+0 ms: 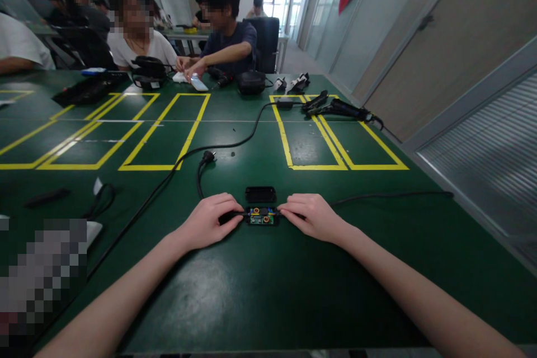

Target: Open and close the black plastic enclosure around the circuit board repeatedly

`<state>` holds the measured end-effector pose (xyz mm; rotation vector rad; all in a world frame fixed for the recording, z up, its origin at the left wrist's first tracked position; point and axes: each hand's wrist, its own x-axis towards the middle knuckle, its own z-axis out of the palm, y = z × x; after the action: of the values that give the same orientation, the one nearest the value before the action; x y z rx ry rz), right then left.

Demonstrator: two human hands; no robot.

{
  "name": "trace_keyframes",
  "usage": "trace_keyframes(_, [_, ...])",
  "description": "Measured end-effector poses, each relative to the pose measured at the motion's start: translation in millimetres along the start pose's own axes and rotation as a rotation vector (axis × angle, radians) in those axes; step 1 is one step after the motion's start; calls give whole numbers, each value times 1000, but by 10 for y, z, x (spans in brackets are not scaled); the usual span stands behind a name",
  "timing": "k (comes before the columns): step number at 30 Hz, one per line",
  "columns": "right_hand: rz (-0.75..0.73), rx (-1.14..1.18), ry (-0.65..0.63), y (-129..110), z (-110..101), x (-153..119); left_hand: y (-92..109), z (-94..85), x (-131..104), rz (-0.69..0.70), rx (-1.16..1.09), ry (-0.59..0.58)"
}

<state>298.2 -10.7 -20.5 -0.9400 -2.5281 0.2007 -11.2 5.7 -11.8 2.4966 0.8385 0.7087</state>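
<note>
A small black case (262,217) lies open on the green table, with a circuit board and coloured wires inside. Its black cover (260,194) rests just beyond it. My left hand (212,220) pinches the black cable at the case's left end, fingers closed. At the right end, my right hand (312,217) has thumb and fingertips closed on the other black cable (373,196), which runs off to the right. A black plug (208,157) on a short cable lies beyond my left hand.
A long black cable (218,147) crosses the green table (235,302) from lower left to an inline box (285,104). Yellow tape rectangles mark the far half. Black cable bundles (342,107) lie far right; people sit across, one handling a small pale item (198,83).
</note>
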Motion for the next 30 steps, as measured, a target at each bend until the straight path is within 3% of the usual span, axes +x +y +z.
trace_keyframes(7, [-2,85,-2,1,-25,20,10,28,7,7,-11,-2])
trace_keyframes(12, [94,118,66,-61,49,38,63,16,54,47,176,-35])
trace_keyframes(15, [143,120,93,-86,88,53,63,34,73,44,165,-16])
trace_keyframes(23, [216,151,35,-69,115,54,21,94,64,-63,35,61])
trace_keyframes(27, [305,112,96,-100,140,72,2,103,50,-121,77,123])
trace_keyframes(30, [349,39,159,-102,168,86,-20,126,40,-130,179,87])
